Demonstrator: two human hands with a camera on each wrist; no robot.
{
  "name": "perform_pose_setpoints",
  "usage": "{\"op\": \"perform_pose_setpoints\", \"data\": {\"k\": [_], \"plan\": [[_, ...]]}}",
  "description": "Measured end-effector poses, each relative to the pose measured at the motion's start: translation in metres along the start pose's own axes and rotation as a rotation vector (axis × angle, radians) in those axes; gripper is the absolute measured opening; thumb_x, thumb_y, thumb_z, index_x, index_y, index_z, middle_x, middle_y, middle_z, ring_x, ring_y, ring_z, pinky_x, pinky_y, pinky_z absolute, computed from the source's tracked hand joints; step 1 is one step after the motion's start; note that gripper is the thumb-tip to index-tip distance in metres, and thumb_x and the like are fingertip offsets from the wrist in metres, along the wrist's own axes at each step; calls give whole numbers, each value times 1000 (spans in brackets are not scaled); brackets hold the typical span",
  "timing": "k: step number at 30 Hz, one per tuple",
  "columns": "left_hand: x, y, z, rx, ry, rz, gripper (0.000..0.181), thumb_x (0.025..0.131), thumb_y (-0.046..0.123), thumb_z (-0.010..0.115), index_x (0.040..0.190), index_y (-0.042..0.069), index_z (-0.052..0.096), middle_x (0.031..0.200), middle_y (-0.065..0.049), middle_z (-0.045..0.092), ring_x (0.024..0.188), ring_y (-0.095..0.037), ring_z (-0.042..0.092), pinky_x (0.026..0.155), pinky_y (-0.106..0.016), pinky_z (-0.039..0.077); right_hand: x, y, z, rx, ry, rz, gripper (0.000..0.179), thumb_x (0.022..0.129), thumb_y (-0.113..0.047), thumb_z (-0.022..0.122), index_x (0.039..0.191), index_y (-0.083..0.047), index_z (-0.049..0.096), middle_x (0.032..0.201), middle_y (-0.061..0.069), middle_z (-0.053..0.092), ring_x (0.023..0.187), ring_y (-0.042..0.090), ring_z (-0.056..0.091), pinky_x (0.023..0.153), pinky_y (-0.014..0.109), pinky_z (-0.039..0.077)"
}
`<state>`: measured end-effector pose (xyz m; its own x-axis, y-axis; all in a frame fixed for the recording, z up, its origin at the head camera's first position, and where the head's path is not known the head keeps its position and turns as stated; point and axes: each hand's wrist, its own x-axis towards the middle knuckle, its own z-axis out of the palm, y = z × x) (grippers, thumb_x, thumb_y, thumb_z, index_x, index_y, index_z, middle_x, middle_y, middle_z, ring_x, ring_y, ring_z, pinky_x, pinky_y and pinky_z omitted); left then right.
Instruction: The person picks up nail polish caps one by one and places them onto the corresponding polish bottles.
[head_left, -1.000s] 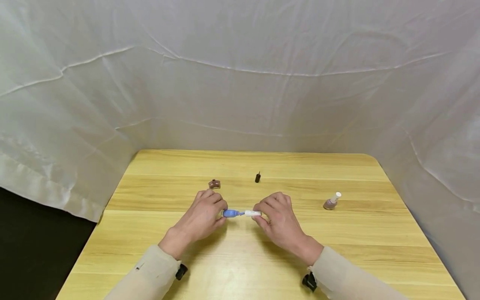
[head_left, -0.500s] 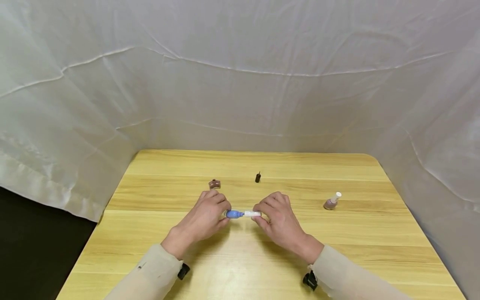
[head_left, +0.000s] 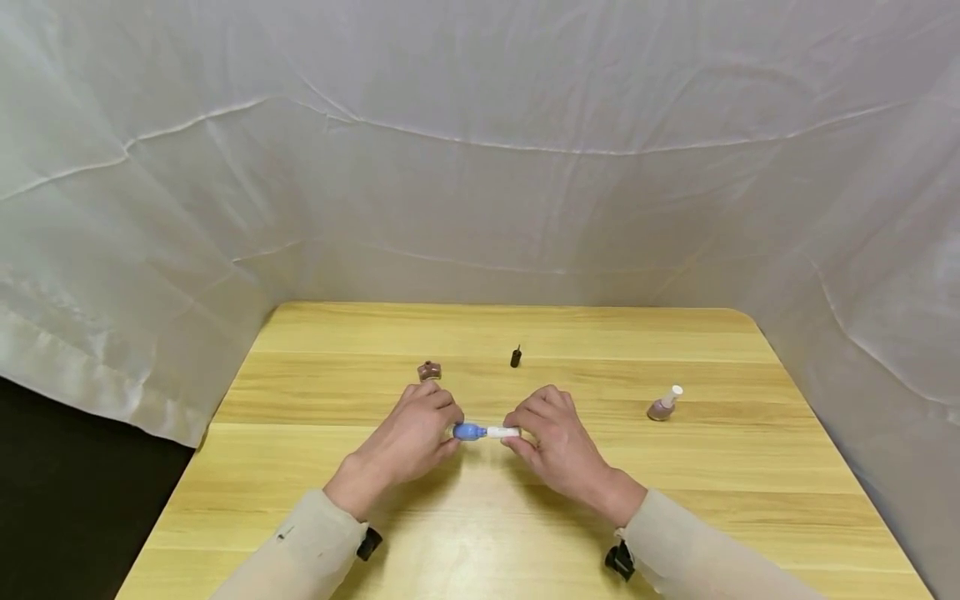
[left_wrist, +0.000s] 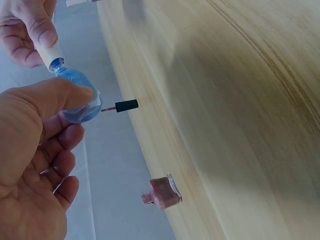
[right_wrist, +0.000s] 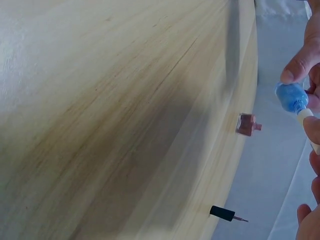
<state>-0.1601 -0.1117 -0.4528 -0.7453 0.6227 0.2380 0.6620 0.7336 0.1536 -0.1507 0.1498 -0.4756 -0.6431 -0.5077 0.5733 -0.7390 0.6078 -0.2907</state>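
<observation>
My left hand (head_left: 411,432) pinches a blue nail polish bottle (head_left: 470,432), tipped on its side above the table. Between the thumb and fingers of my right hand (head_left: 553,435) is a white cap (head_left: 503,432), lined up end to end with the bottle's neck. In the left wrist view the cap's mouth sits at the bottle's threaded neck (left_wrist: 57,65), and a little of the neck shows. The brush is out of sight. Beyond my left hand stands an uncapped brownish-pink polish bottle (head_left: 429,371). A black cap with its brush (head_left: 515,357) stands farther back.
A mauve polish bottle with a white cap (head_left: 662,409) stands at the right of the wooden table (head_left: 495,533). Pale fabric (head_left: 480,200) hangs behind the table's far edge and along both sides.
The blue bottle has moved right toward the white cap, and the brush stem that showed between them is now hidden. My right hand has barely shifted.
</observation>
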Motion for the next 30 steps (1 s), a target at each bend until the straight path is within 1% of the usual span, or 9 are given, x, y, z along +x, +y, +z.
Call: {"op": "perform_pose_setpoints", "data": {"k": [5, 12, 15, 17, 24, 30], "plan": [[0, 0, -2, -41, -32, -4, 17, 93, 30, 82, 104, 16, 79, 106, 6, 74, 105, -16, 57, 98, -39, 46, -1, 2, -2, 22, -16, -9, 14, 87, -20, 86, 96, -16, 76, 98, -7, 73, 97, 15, 50, 87, 37, 39], [2, 1, -3, -29, -20, 8, 19, 94, 29, 82, 107, 15, 81, 104, 5, 73, 105, -16, 55, 97, -38, 46, -1, 2, -5, 89, -43, 74, 12, 89, -21, 86, 95, -16, 77, 94, -9, 72, 95, 11, 51, 88, 35, 43], [2, 1, -3, -28, -17, 1, 19, 93, 27, 83, 107, 14, 81, 103, 5, 73, 103, -16, 55, 96, -38, 46, -1, 1, -5, 98, -42, 70, 11, 89, -21, 86, 95, -16, 77, 95, -9, 72, 95, 11, 51, 88, 35, 44], [3, 1, -3, -25, -13, 7, 19, 92, 26, 84, 106, 13, 81, 103, 4, 74, 103, -17, 56, 95, -39, 47, 0, 1, -4, 92, -31, 58, 11, 89, -20, 86, 95, -16, 77, 95, -8, 73, 96, 12, 52, 89, 35, 44], [4, 3, -5, -8, 5, 54, 16, 94, 26, 82, 104, 14, 81, 105, 3, 74, 105, -17, 58, 101, -39, 47, 0, 1, -1, 74, -4, 43, 13, 88, -20, 87, 95, -14, 77, 95, -6, 73, 95, 14, 52, 87, 35, 44], [6, 3, -2, -29, 7, 48, 18, 94, 25, 82, 107, 12, 80, 106, 3, 73, 106, -17, 58, 102, -39, 47, 1, 2, 0, 109, -1, 53, 15, 88, -18, 87, 96, -13, 76, 94, -7, 72, 94, 13, 51, 85, 34, 45]]}}
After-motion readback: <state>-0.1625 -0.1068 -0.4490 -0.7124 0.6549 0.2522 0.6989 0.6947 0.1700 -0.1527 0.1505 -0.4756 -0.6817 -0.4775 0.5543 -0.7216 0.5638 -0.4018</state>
